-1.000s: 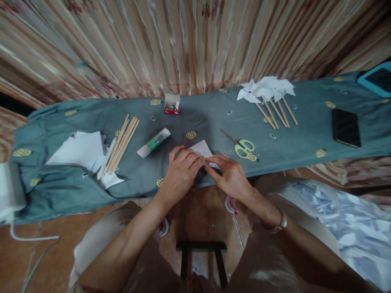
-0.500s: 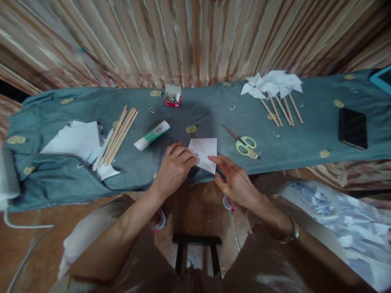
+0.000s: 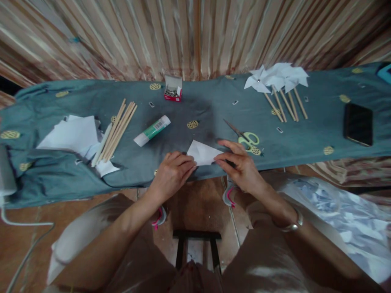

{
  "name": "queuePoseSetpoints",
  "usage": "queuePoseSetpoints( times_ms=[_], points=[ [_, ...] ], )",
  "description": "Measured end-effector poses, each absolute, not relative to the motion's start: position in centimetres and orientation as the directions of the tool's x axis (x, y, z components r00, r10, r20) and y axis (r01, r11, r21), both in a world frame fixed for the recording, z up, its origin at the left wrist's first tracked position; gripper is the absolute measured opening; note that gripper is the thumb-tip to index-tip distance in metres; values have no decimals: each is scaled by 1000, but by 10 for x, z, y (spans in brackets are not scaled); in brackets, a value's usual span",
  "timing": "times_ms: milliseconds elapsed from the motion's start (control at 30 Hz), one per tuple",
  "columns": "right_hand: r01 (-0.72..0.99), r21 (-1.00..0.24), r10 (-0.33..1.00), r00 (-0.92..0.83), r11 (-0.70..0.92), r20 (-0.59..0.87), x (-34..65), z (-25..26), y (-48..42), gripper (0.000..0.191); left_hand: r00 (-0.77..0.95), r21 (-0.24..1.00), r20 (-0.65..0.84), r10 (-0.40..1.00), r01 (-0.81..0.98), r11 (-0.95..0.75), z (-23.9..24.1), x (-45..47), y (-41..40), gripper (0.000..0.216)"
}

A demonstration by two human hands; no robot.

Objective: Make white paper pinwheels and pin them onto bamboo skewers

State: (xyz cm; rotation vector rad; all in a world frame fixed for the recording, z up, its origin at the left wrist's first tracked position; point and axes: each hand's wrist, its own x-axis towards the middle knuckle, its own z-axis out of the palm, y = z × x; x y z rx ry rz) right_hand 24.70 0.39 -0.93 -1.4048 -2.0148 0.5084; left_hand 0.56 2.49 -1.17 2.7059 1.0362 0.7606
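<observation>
Both hands down on the folded paper (image 3: pixel 203 153), a white triangle lying flat at the near edge of the cloth-covered surface (image 3: pixel 183 114), dead centre. The left hand (image 3: pixel 172 173) is loosely curled, not clenched, fingertips pressing the paper's 8 o'clock corner. The right hand (image 3: pixel 241 165) is spread flat and released, fingers pinning the tip at 3 o'clock. Green-handled scissors (image 3: pixel 249 140) lie just beside the right hand at 1 o'clock. At 10 o'clock from the paper sits a glue stick (image 3: pixel 152 131), and further out that way wooden sticks (image 3: pixel 117 132) rest on loose white sheets (image 3: pixel 71 134). A small red box (image 3: pixel 172 88) stands at 11 o'clock, finished pinwheels (image 3: pixel 276 79) at 2 o'clock, and a dark phone (image 3: pixel 358 124) lies far out at 3 o'clock
</observation>
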Motion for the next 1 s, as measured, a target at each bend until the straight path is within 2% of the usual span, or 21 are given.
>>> queuePoseSetpoints(
  times_ms=[167, 367, 600, 800, 1000],
  points=[
    [583, -763, 960, -198, 279, 200, 243, -15, 16, 12, 544, 501, 360, 758, 572, -649, -13, 5, 24, 22],
    [603, -778, 981, -167, 177, 94, 238, -13, 27, 16, 485, 585, 278, 829, 599, -547, -13, 5, 25, 25],
    [634, -758, 983, -174, 155, 56, 232, -11, 37, 17, 426, 613, 209, 880, 644, -457, -14, 3, 26, 14],
    [668, -731, 988, -142, 138, 57, 226, -10, 42, 14, 361, 666, 99, 927, 668, -331, -12, 4, 25, 41],
    [684, -720, 991, -130, 117, 38, 222, -7, 47, 11, 405, 597, 119, 907, 700, -391, -10, 1, 26, 38]
  ],
)
